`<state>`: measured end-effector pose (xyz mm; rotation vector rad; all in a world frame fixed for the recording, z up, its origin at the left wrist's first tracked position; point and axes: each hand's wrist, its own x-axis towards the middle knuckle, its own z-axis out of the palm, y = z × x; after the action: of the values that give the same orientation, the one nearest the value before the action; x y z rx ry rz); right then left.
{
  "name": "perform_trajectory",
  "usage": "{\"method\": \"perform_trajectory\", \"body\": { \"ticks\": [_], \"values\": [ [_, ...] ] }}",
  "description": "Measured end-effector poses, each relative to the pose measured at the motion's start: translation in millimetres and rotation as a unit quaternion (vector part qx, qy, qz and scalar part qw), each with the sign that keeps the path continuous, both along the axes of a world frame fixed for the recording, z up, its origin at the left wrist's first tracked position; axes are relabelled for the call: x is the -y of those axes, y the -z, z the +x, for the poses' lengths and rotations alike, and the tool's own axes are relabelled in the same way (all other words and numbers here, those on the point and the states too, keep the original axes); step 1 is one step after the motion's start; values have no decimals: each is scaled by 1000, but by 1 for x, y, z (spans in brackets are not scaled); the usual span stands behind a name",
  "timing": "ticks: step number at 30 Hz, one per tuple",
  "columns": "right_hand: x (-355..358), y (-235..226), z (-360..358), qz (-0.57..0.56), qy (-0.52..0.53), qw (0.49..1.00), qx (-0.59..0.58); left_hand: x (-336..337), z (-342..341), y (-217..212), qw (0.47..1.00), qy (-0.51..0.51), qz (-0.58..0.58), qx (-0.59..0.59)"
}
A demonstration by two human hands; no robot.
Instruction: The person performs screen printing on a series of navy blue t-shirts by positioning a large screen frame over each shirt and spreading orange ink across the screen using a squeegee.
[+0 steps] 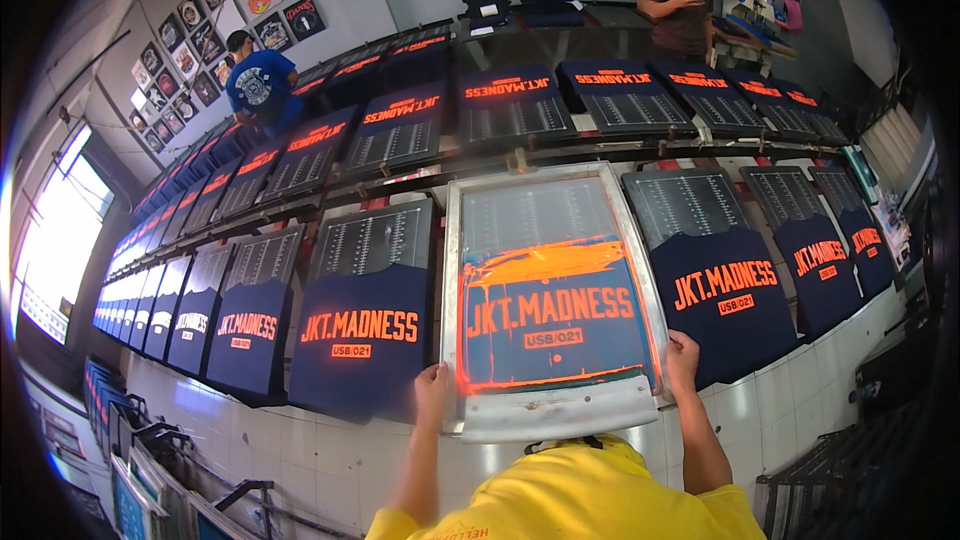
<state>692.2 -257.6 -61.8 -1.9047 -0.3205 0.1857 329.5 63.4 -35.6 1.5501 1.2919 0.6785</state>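
Screen frame lies over the near row, between navy shirts. Risk (judged): lifting unevenly or sliding sideways could smear wet print beneath. Orange ink, thick across the mesh, could run if the frame tilts. Grip: left hand and right hand close on opposite side rails, near the lower corners.

Counts: other people, 2; screen frame, 1; near-row shirts right of it, 3; left, too overlapped to count; pale bar at near end, 1; wearer's hands, 2.
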Motion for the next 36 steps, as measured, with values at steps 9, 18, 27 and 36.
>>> {"method": "perform_trajectory", "body": {
  "ticks": [9, 18, 27, 36],
  "values": [
    [-1, 12, 1, -9, 8, 1000, -16, 6, 0, -24, 999, 12, -38, -6],
    [0, 15, 4, -20, 0, 1000, 23, -18, -17, 20, 987, 68, 88, -115],
    [-4, 29, 1, -30, 22, 999, 37, -16, -12, 25, 983, 49, 139, -112],
    [-9, 6, 0, -92, -6, 992, 90, -24, -17, 30, 980, 67, 141, -120]
  ]
}}
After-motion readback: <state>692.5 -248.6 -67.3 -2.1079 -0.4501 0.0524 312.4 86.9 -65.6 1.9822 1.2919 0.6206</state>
